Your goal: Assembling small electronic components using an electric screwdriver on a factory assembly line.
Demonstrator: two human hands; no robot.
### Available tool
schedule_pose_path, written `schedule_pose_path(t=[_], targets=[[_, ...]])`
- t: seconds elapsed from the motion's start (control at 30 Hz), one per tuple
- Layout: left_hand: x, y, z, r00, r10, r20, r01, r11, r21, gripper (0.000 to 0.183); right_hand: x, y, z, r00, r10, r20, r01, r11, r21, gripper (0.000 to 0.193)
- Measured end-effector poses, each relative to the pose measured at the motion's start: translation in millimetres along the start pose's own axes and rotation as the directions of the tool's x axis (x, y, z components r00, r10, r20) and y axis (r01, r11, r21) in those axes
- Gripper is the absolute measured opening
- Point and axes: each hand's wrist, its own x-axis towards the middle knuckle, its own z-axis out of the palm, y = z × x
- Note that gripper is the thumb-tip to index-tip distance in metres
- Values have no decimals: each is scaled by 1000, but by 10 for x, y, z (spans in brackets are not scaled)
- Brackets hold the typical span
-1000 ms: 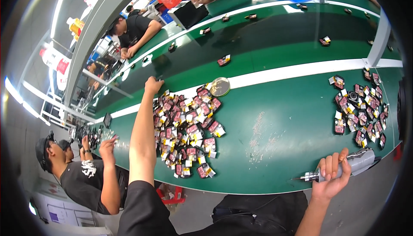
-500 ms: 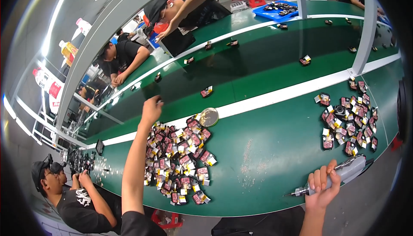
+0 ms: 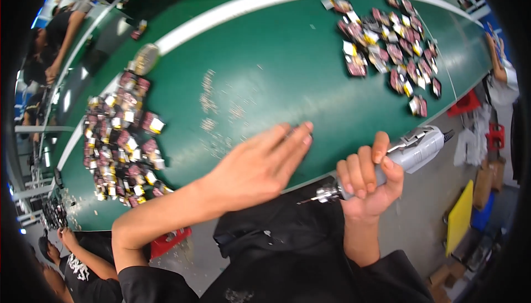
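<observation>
My right hand (image 3: 365, 187) is wrapped round a grey electric screwdriver (image 3: 415, 151), its bit pointing left near the table's front edge. My left hand (image 3: 260, 162) reaches palm down over the green table (image 3: 271, 101), fingers close together. A dark thing shows at its fingertips, mostly hidden, and I cannot make out its kind. Left of it lies a heap of small black housings (image 3: 130, 145) with reddish panels and white-and-yellow tabs. Another group of such housings (image 3: 395, 54) is spread at the far right. Tiny screw-like bits (image 3: 208, 95) are scattered between the two groups.
A round shallow dish (image 3: 146, 58) stands at the left heap's far end. A white rail (image 3: 232, 3) borders the table's far side. Co-workers sit at left, one with a hand (image 3: 67, 236) near dark parts. A yellow board (image 3: 460, 217) is at lower right.
My view has turned down and right. My left hand has come back from above the belt to the near middle of the table. My right hand still holds the screwdriver.
</observation>
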Motion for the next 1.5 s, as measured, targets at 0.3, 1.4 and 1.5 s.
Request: schedule_pose_path(t=[0.3,1.4,1.5], targets=[[79,173,138,988,-140,-60,123,966,-227,36,-323,197,-45,992,129,-9,-129,992,1,7],[-119,291,368,973,32,-227,-9,995,104,36,502,-324,111,969,52,239,43,925,-378,16],[-122,301,357,979,-6,-206,22,997,76,35,502,-270,70,974,52,219,32,931,-362,15]])
